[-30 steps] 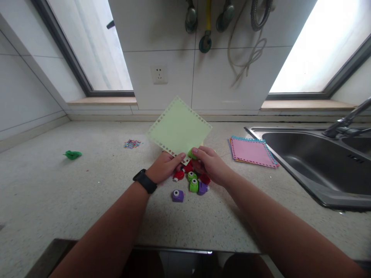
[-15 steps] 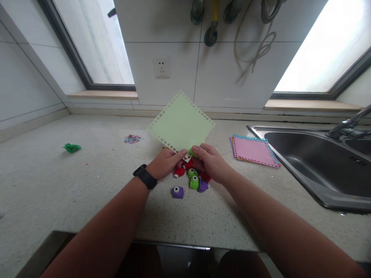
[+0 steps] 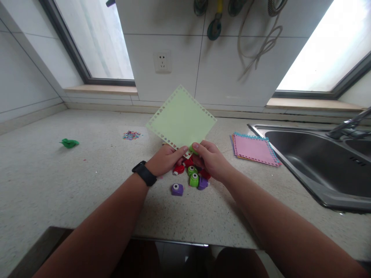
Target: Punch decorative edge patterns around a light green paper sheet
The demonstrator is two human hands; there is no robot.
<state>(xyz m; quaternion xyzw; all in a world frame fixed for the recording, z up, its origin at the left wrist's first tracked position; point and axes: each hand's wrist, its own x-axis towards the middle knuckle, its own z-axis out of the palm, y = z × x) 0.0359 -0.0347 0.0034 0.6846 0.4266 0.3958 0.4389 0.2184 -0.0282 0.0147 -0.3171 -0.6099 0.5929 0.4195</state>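
A pale green sheet of paper point(image 3: 182, 117), with small shapes punched along its edges, is held up cornerwise above the counter. My left hand point(image 3: 165, 159) pinches its lower left edge near the bottom corner, thumb on top. In my right hand point(image 3: 211, 160) is a green craft punch point(image 3: 192, 149), thumb pressed on it, at the sheet's lower right edge; the fingers hide most of it. Below the hands lie a purple punch point(image 3: 177, 189) with a star on its button, a green punch point(image 3: 194, 180), another purple punch point(image 3: 202, 183) and a red punch point(image 3: 179, 169).
A stack of punched sheets, pink one point(image 3: 255, 150) on top, lies at the right beside the steel sink point(image 3: 290, 154). Colourful paper bits point(image 3: 131, 135) form a small pile at the back left. A crumpled green thing point(image 3: 69, 143) sits farther left on the speckled counter point(image 3: 116, 193).
The view has tilted slightly, shifting the scene. Both hands keep their hold on the sheet and the punch, with hardly any movement between them.
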